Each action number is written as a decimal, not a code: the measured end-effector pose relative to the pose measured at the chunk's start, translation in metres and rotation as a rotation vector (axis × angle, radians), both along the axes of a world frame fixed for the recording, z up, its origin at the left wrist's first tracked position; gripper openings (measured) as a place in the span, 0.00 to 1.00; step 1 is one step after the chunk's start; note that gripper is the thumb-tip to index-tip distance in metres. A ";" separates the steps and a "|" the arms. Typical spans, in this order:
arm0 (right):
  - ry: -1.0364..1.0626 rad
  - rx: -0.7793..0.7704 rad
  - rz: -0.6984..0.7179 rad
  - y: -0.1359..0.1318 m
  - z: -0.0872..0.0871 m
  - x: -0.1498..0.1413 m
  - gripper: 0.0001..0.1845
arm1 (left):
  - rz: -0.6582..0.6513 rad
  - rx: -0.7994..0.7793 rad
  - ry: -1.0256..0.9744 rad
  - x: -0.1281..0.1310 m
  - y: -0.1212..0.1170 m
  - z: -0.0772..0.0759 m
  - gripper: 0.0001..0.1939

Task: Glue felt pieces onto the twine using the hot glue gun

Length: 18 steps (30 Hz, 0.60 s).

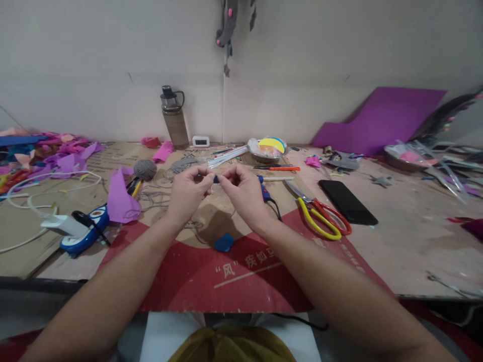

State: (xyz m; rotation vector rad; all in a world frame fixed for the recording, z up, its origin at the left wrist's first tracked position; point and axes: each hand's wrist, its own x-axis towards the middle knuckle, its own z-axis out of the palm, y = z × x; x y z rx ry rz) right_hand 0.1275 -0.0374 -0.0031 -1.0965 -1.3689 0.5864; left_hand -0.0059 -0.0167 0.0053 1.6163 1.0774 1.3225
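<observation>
My left hand and my right hand meet above the cardboard, thumbs and fingertips pinched. Between them shows a small dark blue piece, too small to name and partly covered by the fingers. On the red part of the cardboard below lies a blue cut-out with rounded edges. Partly hidden behind my right hand is a blue glue gun with a white stick and a black cord. Thin grey yarn trails near my left hand.
Scissors with red and yellow handles and a black phone lie at right. At left are a blue power strip, a grey yarn ball and coloured scraps. A bottle and a bowl stand behind.
</observation>
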 end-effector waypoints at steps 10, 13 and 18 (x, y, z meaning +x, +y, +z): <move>0.140 -0.093 0.069 0.004 -0.004 -0.003 0.07 | -0.007 0.007 -0.010 0.000 -0.002 0.000 0.07; 0.201 -0.132 0.101 0.006 -0.007 -0.003 0.08 | -0.014 0.010 0.001 0.000 -0.003 0.001 0.07; 0.210 -0.157 0.127 0.008 -0.008 0.000 0.07 | -0.045 0.007 -0.005 0.001 -0.002 0.002 0.08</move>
